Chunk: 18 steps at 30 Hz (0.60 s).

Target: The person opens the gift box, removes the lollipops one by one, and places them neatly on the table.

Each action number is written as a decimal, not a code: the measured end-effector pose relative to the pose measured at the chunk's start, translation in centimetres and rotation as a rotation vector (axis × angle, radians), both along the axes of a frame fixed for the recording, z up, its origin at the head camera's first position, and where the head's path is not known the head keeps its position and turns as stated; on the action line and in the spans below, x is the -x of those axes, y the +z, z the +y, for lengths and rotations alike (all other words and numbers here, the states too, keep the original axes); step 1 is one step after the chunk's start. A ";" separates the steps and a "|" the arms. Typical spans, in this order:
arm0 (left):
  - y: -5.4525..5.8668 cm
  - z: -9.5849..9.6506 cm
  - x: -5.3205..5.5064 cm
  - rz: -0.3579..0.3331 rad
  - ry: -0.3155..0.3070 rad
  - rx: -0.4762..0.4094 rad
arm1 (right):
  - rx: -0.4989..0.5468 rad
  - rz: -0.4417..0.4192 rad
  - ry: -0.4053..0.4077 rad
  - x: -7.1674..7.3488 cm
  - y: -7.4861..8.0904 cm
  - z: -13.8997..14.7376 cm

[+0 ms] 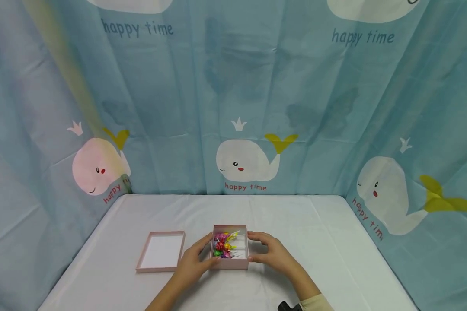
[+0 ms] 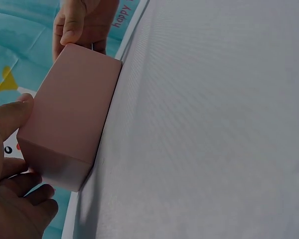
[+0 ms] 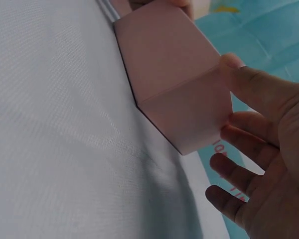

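A pink open-topped box [image 1: 230, 264] stands on the white-covered table, holding several lollipops [image 1: 221, 245] in shiny coloured wrappers, their white sticks pointing right. My left hand [image 1: 193, 262] grips its left side, thumb at the near left corner. On the opposite side my right hand [image 1: 271, 255] holds the box with thumb and index finger. In the left wrist view, the thumb of the left hand [image 2: 12, 164] lies on the edge of the pink box [image 2: 72, 99]. The right wrist view shows the right hand [image 3: 274, 144] with thumb and fingers at the box corner [image 3: 184, 104].
A shallow pink lid [image 1: 160, 271] with a white inside lies left of the box, close to my left forearm. White cloth [image 1: 315, 233] covers the table. Blue curtains [image 1: 187, 108] with whale prints enclose the back and sides. A black object [image 1: 289, 306] is by my right sleeve.
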<state>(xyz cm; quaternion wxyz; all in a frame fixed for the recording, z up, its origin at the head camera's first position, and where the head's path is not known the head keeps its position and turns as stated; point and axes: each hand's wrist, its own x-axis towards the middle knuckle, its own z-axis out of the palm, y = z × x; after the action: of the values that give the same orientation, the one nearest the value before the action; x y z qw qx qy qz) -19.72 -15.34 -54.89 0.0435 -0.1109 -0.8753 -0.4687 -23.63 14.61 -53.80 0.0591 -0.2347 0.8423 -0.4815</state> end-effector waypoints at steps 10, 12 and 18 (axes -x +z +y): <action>-0.4 -0.1 0.1 0.037 0.015 -0.011 | -0.091 0.129 -0.003 0.3 1.0 0.5; -0.5 -0.1 0.0 0.047 0.015 -0.016 | -0.079 0.155 -0.024 0.4 1.3 0.6; -0.8 0.2 -0.2 0.016 0.008 -0.053 | -0.058 0.230 -0.057 1.4 3.0 0.5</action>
<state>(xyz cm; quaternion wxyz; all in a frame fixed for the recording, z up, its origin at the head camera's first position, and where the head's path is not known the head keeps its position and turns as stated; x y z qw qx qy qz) -19.51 -15.10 -55.71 0.0551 -0.1100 -0.8627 -0.4905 -25.04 15.07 -50.80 -0.0446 -0.2625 0.8635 -0.4283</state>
